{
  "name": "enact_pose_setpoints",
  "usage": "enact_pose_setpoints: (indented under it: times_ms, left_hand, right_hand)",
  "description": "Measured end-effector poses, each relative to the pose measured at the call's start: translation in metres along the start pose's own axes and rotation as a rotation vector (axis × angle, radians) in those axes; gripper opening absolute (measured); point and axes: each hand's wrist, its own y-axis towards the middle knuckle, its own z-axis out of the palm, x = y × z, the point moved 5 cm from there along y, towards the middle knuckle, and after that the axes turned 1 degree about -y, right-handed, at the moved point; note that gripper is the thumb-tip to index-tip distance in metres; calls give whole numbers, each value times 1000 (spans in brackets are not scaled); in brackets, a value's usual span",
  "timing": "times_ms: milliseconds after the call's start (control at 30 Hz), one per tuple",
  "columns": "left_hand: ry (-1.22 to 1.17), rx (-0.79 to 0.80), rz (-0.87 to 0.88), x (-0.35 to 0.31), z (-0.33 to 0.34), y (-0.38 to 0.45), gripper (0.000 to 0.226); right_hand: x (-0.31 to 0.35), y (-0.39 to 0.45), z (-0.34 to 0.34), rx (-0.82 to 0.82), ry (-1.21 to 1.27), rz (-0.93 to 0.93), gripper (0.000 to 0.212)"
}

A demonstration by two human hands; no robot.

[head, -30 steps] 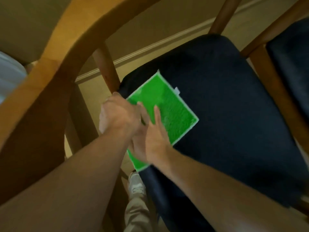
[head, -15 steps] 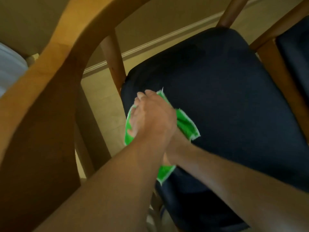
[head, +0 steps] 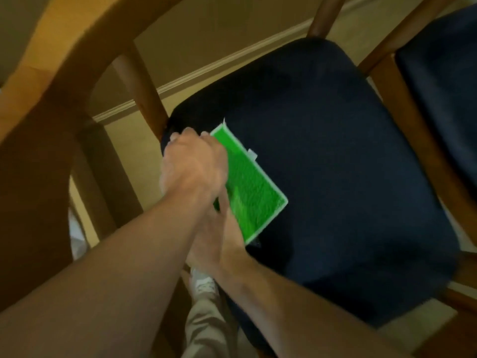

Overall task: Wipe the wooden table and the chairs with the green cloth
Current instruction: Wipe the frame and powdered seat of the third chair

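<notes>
The green cloth (head: pixel 249 187), folded into a flat rectangle with a white border, lies on the dark blue seat cushion (head: pixel 343 177) of a wooden chair. My left hand (head: pixel 193 161) grips the cloth's left edge at the near-left rim of the seat, fingers curled over it. My right hand (head: pixel 222 236) sits under my left forearm and holds the cloth's near edge; most of its fingers are hidden. The chair's curved wooden backrest (head: pixel 51 81) arches over the upper left.
A second chair with a dark cushion (head: pixel 444 104) and wooden frame (head: pixel 402 104) stands close on the right. A wall with a pale skirting board (head: pixel 206 71) runs behind. My trouser leg and white shoe (head: pixel 204 285) show below the seat.
The cloth was bunched under both hands half a second ago; now it lies flat and spread again on the seat, with my left hand back at its left edge.
</notes>
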Motion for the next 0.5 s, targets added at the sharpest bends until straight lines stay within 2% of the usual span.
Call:
enact_pose_setpoints:
  times_ms: [33,67,133,200,267,367,433,500]
  left_hand:
    - [91,11,24,0,1,-2,35]
    - [196,26,60,-1,1,-5,36]
    - [229,113,30,0,7,-9,36]
    - [257,163,49,-3,14,-9,34]
    - [250,168,132,-8,21,-12,33]
    - [77,166,57,-7,24,-11,36]
    - [100,148,55,-5,31,-6,40]
    - [67,167,76,-5,36,-4,38]
  right_hand:
    - [7,-45,9,-14,-121,141,64]
    - [9,-73,28,-104,-173,213,64]
    - [23,-112,62,-109,-146,163,62]
    - [10,-117,53,-175,-73,124,65]
    - [-15,-119,37,-289,37,204,69]
    - [-74,-124,12,-327,68,392,70]
    - [-129,-122,-11,-354,12,529,70]
    - [-180,-126,-30,-382,64,715,69]
